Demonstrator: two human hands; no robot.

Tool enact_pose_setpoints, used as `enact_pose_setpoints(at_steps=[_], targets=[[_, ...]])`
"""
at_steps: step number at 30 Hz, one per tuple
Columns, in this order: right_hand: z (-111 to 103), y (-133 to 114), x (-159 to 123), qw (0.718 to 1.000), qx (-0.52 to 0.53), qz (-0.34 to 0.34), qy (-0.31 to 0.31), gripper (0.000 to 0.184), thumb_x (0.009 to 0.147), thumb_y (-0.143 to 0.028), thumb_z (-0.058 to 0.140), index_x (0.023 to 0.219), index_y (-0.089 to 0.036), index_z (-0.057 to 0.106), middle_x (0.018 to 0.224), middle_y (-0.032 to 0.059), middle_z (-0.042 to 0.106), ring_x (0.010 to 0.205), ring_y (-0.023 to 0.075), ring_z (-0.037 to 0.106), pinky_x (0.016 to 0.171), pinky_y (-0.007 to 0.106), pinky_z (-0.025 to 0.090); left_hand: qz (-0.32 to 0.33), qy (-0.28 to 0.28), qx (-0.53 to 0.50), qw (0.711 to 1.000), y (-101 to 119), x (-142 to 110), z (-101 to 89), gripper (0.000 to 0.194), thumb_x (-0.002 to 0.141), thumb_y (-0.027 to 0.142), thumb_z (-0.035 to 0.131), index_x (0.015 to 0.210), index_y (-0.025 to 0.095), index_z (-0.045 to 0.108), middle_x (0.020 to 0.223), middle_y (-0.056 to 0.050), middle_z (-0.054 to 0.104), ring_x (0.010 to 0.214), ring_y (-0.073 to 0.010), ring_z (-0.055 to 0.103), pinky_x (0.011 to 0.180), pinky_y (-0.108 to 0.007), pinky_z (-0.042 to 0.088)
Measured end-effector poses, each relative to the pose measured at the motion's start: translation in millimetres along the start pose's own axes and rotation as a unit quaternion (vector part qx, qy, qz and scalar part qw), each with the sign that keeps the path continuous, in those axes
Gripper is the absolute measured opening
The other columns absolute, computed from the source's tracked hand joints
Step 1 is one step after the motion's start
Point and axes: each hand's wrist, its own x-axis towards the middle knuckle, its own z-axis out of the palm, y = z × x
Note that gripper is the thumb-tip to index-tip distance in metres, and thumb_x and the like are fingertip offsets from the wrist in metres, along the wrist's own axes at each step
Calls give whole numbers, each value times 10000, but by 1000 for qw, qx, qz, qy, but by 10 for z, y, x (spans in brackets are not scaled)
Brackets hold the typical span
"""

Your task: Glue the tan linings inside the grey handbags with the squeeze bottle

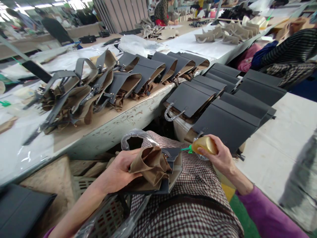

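My left hand (118,170) grips a dark handbag piece with a bunched tan lining (151,163), held over my checked apron (183,198). A plastic-wrapped handle (136,135) loops up behind it. My right hand (220,155) is closed round a small amber glue bottle (205,144) whose green nozzle (187,149) points left, its tip at the bag's edge.
Rows of dark grey bag flaps (223,99) lie overlapped on the worktable (123,122) ahead and to the right. Strapped bag bodies (74,96) pile at the left. A plastic crate (99,211) stands by my knee. Other people sit at the far tables (162,13).
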Motion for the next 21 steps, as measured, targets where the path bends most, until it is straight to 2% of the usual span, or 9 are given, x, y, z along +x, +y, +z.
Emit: enact_pose_setpoints(at_steps=[4,9,17,19,21], targets=[[-41,23,34,999,-7,23,-46,605,810,-659,747,1197,-221,594,1077,111,716,917,340,682,852,490,555,13,-6,12,1000,57,18,1,163,904,272,724,961,137,795,928,-85,773,863,-249,716,822,-316,569],[-94,-84,29,996,7,57,-68,607,754,-674,754,1129,-214,626,999,102,731,859,347,689,817,508,566,9,-15,3,1000,85,34,16,154,905,248,711,975,142,797,961,-80,775,837,-229,710,766,-284,554],[-145,-123,-87,991,30,64,-117,525,768,-623,768,1105,-240,646,971,62,738,844,320,687,787,449,579,-8,-20,5,1000,65,9,33,165,902,270,733,988,143,792,990,-73,771,843,-223,708,766,-271,546],[-132,-105,-98,991,37,67,-110,543,770,-628,774,1124,-239,637,996,68,734,871,325,689,800,450,579,-9,-23,7,1000,54,1,34,173,914,280,718,982,137,788,971,-73,764,858,-227,710,778,-277,552],[-102,-84,-97,994,37,67,-77,593,756,-661,779,1140,-240,616,1025,83,730,892,335,689,817,464,577,-8,-22,7,1000,46,-3,34,185,922,295,711,964,133,788,941,-72,757,859,-230,710,779,-282,559]])
